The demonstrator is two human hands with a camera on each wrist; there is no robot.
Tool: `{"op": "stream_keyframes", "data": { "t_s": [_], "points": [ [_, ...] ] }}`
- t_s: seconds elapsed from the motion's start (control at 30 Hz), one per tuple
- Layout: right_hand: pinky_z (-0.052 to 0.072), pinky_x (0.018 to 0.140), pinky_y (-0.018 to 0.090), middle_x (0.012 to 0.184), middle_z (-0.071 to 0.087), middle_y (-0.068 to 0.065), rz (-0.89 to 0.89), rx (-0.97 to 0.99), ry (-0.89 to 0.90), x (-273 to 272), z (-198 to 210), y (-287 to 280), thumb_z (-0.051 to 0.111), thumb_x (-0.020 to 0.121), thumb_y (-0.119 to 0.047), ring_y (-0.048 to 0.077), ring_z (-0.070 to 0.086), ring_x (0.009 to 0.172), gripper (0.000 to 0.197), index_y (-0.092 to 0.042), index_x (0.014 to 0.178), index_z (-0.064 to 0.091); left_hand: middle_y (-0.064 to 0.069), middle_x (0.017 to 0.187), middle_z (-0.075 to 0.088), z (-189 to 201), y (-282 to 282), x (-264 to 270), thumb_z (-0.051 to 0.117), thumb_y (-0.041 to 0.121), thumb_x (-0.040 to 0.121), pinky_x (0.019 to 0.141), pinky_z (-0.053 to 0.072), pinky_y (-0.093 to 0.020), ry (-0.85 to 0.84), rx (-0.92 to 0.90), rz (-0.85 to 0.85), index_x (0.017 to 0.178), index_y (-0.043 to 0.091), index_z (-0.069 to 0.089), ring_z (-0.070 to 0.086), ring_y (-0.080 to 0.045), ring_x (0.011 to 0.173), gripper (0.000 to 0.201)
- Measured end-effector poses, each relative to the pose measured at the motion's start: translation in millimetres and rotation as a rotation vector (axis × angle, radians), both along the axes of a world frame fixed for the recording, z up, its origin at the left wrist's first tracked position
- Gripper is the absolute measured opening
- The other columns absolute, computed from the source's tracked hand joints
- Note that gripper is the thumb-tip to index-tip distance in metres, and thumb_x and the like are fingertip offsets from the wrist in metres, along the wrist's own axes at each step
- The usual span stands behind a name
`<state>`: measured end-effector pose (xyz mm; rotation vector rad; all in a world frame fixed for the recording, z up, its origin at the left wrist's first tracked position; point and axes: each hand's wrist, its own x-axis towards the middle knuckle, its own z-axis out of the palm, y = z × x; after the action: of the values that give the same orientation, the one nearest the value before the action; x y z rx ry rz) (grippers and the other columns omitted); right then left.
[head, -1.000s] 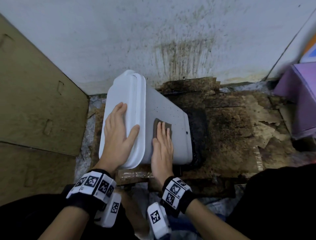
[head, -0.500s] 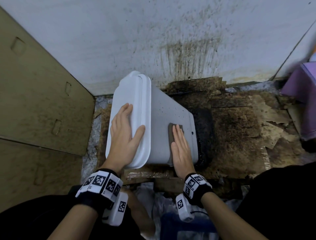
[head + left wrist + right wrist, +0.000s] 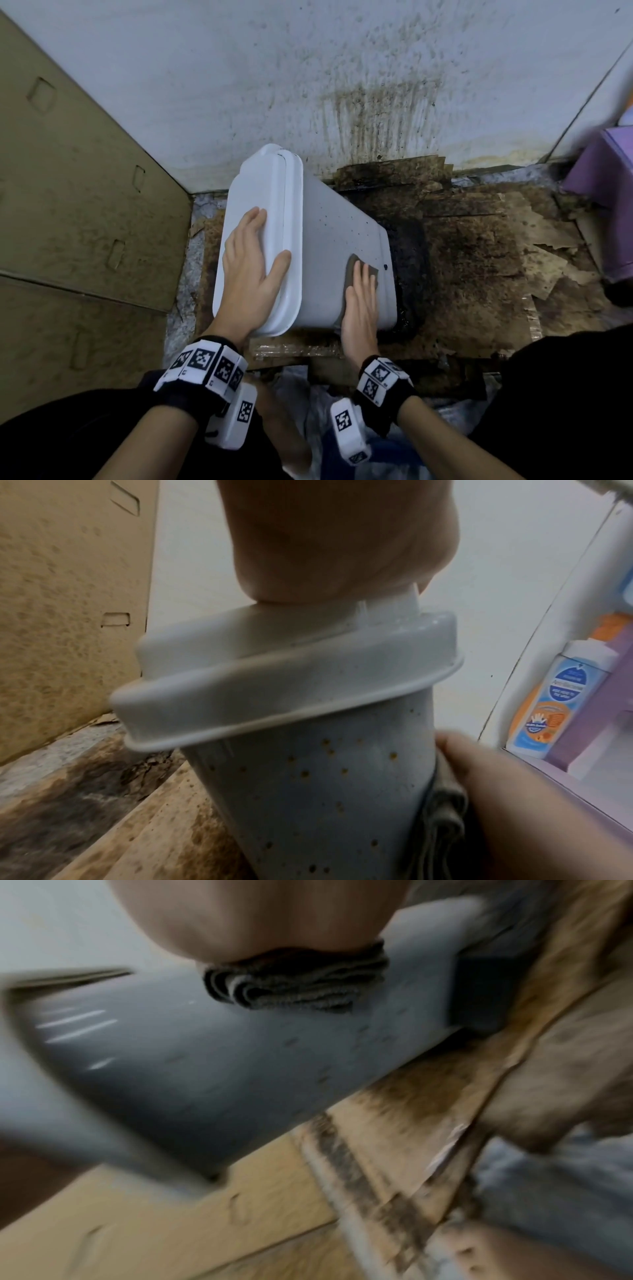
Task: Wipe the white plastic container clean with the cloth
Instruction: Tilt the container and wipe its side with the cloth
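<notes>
1. Rightward goes your right hand (image 3: pixel 359 301) with the cloth (image 3: pixel 362 278): a second ago it pressed near the lid, now it sits close to the container's (image 3: pixel 329 246) base end, by the dark dot near that edge.
2. Your left hand (image 3: pixel 251 270) has hardly shifted; it lies flat on the lid (image 3: pixel 257 192), fingers straight, thumb over the lid's rim, steadying the container.
3. You're pressing the folded cloth down with a flat, straight-fingered right hand; nothing is pinched, only pushed.
4. Container lies on its side on stained cardboard (image 3: pixel 479 260) by the wall (image 3: pixel 308 68), lid to the left, base to the right.
5. Progress, as I judge it: you're mid-wipe on the upper side. Small specks still show on the far part of that face, and the left wrist view shows brown spots (image 3: pixel 325 764) over the near side wall.
6. Left to do, by my reckoning: the far stretch of this face, the spotted near wall, and the hidden sides.
</notes>
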<state>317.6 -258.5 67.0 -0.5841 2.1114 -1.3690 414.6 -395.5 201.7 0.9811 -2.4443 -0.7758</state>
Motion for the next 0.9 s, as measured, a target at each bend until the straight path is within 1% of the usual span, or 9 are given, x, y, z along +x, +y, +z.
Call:
{"op": "stream_keyframes", "data": {
  "t_s": [0.07,0.13,0.27,0.4,0.53,0.63,0.7,0.8,0.9],
  "points": [
    [-0.006,0.124,0.029,0.164,-0.004,-0.023,0.010,-0.074,-0.006,18,36,-9,0.005,0.096,-0.049,-0.002,-0.012,0.151,0.060,-0.042,0.156,0.008,-0.002,0.163,0.025,-1,1,-1,0.041,0.051,0.095,0.123,0.014,-0.036,-0.001,-0.012,-0.001,0.156,0.015,0.028,0.020,-0.018,0.150,0.072],
    [-0.007,0.122,0.026,0.164,-0.004,-0.026,0.058,-0.153,0.012,35,65,-16,0.004,0.098,-0.050,-0.006,-0.012,0.150,0.058,-0.045,0.155,0.007,-0.003,0.163,0.026,-2,1,-2,0.041,0.051,0.095,0.124,0.016,-0.039,0.002,-0.015,-0.005,0.156,0.014,0.029,0.021,-0.019,0.151,0.072],
    [-0.006,0.122,0.026,0.166,-0.002,-0.022,0.130,-0.228,0.064,52,89,-19,0.006,0.102,-0.046,-0.001,-0.009,0.152,0.054,-0.042,0.156,0.007,-0.005,0.164,0.026,-3,-1,0,0.041,0.051,0.096,0.124,0.017,-0.042,0.006,-0.021,-0.012,0.155,0.013,0.028,0.021,-0.020,0.151,0.072],
    [0.003,0.124,0.032,0.167,0.004,-0.021,0.130,-0.209,0.153,43,83,-16,0.006,0.105,-0.042,0.001,-0.002,0.153,0.054,-0.037,0.158,0.011,-0.004,0.164,0.026,-4,-1,-1,0.041,0.052,0.096,0.124,0.017,-0.042,0.004,-0.027,-0.013,0.156,0.013,0.028,0.021,-0.019,0.151,0.073],
    [0.005,0.123,0.035,0.166,0.007,-0.022,0.149,-0.209,0.186,33,72,-12,0.008,0.107,-0.039,0.002,0.001,0.154,0.052,-0.036,0.159,0.014,-0.003,0.164,0.025,-2,1,-2,0.040,0.053,0.096,0.125,0.015,-0.041,-0.001,-0.022,-0.012,0.156,0.014,0.028,0.019,-0.018,0.152,0.073],
    [0.009,0.125,0.039,0.166,0.008,-0.022,0.141,-0.170,0.199,20,49,-5,0.012,0.109,-0.034,0.002,0.003,0.154,0.050,-0.035,0.159,0.016,-0.002,0.165,0.025,-1,1,0,0.039,0.053,0.096,0.125,0.014,-0.039,0.001,-0.015,-0.008,0.156,0.015,0.027,0.019,-0.017,0.152,0.072],
    [0.011,0.126,0.043,0.166,0.009,-0.020,0.097,-0.130,0.172,9,24,4,0.012,0.108,-0.037,0.001,0.003,0.153,0.051,-0.033,0.159,0.016,-0.001,0.165,0.024,0,1,2,0.039,0.053,0.095,0.125,0.013,-0.038,0.000,-0.008,-0.004,0.156,0.016,0.027,0.018,-0.016,0.151,0.072],
    [0.008,0.126,0.048,0.167,0.003,-0.020,0.079,-0.072,0.088,-8,-9,19,0.009,0.105,-0.046,-0.001,-0.003,0.153,0.053,-0.038,0.157,0.009,0.002,0.165,0.022,2,2,1,0.039,0.054,0.095,0.124,0.011,-0.035,0.000,0.009,-0.004,0.157,0.018,0.026,0.016,-0.013,0.151,0.073],
    [0.002,0.127,0.047,0.167,-0.002,-0.018,0.089,-0.071,0.025,-12,-19,23,0.010,0.105,-0.046,-0.001,-0.008,0.152,0.049,-0.045,0.154,0.005,0.003,0.165,0.022,1,3,1,0.039,0.054,0.095,0.124,0.012,-0.036,-0.003,0.007,-0.003,0.157,0.019,0.026,0.016,-0.013,0.151,0.073]
  ]
}}
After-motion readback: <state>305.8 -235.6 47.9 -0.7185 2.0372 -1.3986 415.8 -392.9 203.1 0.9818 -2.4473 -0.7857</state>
